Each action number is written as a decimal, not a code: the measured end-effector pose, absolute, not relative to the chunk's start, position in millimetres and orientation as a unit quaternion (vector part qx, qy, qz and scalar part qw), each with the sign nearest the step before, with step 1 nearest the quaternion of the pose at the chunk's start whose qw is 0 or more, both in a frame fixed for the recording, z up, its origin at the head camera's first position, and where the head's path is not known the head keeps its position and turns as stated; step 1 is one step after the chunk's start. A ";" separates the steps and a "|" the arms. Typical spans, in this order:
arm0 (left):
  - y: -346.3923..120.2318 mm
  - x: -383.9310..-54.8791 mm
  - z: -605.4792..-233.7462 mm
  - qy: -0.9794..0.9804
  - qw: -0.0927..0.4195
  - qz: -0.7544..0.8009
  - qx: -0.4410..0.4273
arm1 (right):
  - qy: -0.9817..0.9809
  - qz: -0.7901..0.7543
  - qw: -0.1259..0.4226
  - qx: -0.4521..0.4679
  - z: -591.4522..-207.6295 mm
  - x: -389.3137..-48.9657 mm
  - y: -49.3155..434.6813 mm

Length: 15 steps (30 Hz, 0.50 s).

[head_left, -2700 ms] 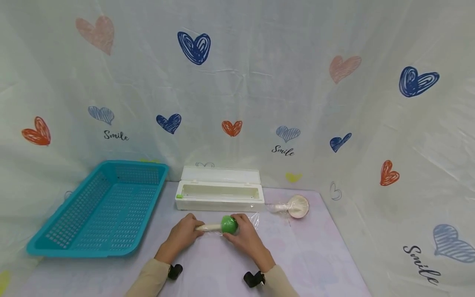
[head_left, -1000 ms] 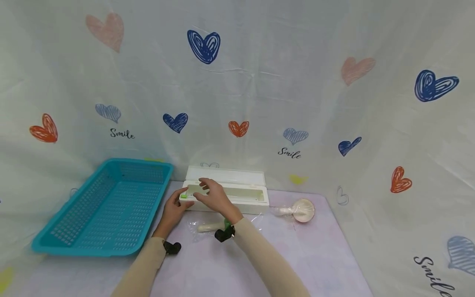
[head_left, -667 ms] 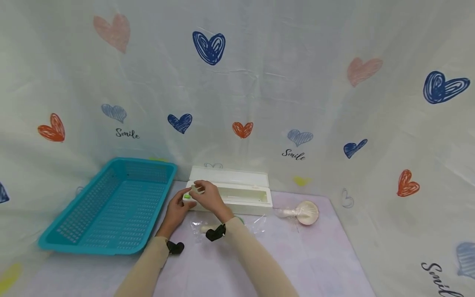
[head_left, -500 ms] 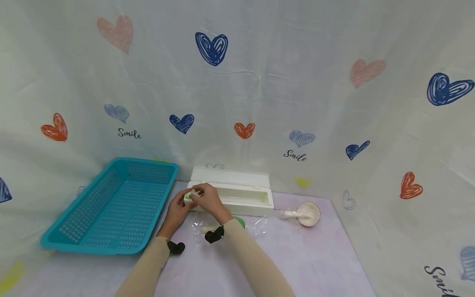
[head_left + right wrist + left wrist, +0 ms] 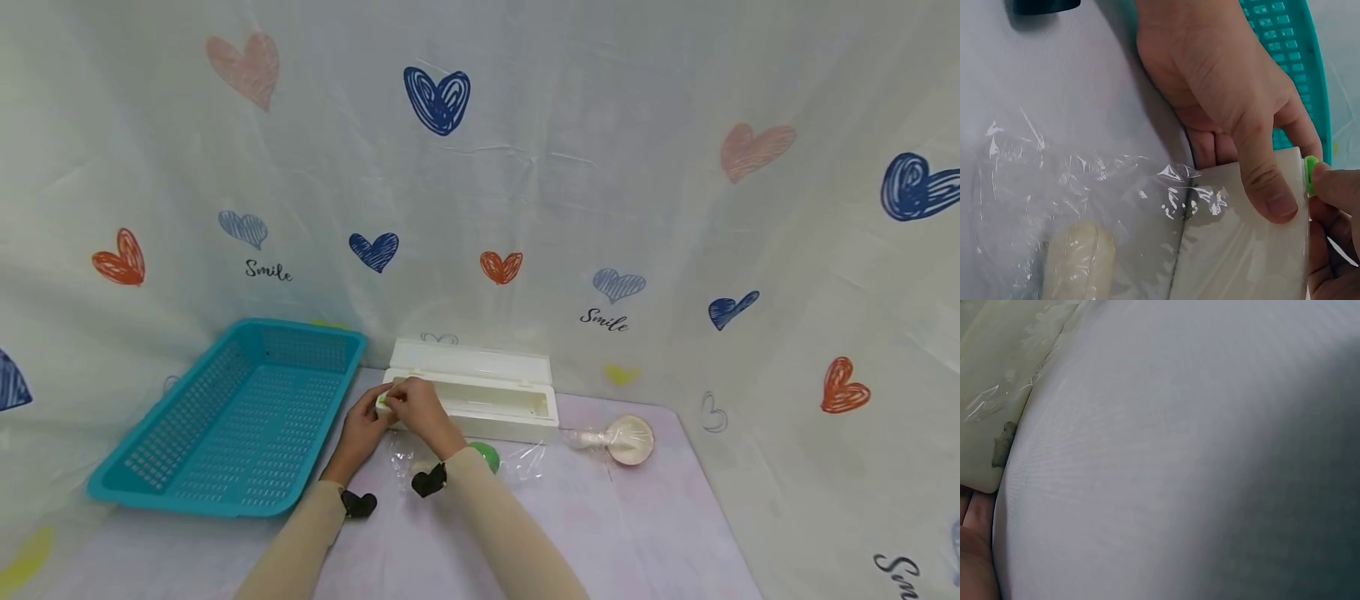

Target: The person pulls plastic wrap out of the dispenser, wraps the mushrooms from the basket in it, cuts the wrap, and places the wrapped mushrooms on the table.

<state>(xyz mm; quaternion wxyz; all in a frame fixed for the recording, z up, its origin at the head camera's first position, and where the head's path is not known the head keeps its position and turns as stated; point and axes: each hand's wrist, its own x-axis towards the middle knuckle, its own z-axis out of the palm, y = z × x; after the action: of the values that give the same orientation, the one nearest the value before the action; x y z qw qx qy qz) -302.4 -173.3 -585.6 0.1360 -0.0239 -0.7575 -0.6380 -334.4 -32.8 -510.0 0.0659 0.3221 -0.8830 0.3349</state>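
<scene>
The long white cling film dispenser box [image 5: 517, 428] stands on the table with its lid [image 5: 480, 362] raised. My left hand [image 5: 362, 429] grips its left end, the thumb lying on the front face in the right wrist view. With the fingers of my right hand [image 5: 422, 408] I pinch the small green slider [image 5: 1311, 175] at that end's edge. Clear film [image 5: 1141, 187] lies over the box front and the tabletop before it. On the film rests a utensil with a cream handle [image 5: 1079, 262] and a round green head [image 5: 486, 455], partly hidden by my right forearm.
A teal perforated basket [image 5: 330, 433] stands to the left. Right of the box lies a second utensil [image 5: 630, 439], round-headed and wrapped in film. A white heart-printed curtain [image 5: 450, 192] hangs behind and at the right.
Both hands have left the green-headed utensil, now lying on the film, and moved to the box's left end. My left hand took hold there; my right fingers closed on the green slider.
</scene>
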 end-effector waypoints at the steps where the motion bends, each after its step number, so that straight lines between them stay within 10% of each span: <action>1: -173.1 -302.5 -585.6 -0.757 0.136 -0.638 -0.024 | -0.884 0.331 0.064 0.322 -508.3 -333.8 -32.6; 15: -175.0 -302.3 -583.8 -0.752 0.101 -0.651 -0.010 | -0.907 0.303 0.036 0.292 -500.1 -331.0 -19.9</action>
<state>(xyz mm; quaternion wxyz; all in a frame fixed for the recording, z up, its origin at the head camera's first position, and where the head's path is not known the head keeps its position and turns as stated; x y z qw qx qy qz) -302.3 -175.0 -583.8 0.1011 -0.0099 -0.7524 -0.6508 -331.0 -19.9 -500.1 0.0364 0.2916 -0.9066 0.3027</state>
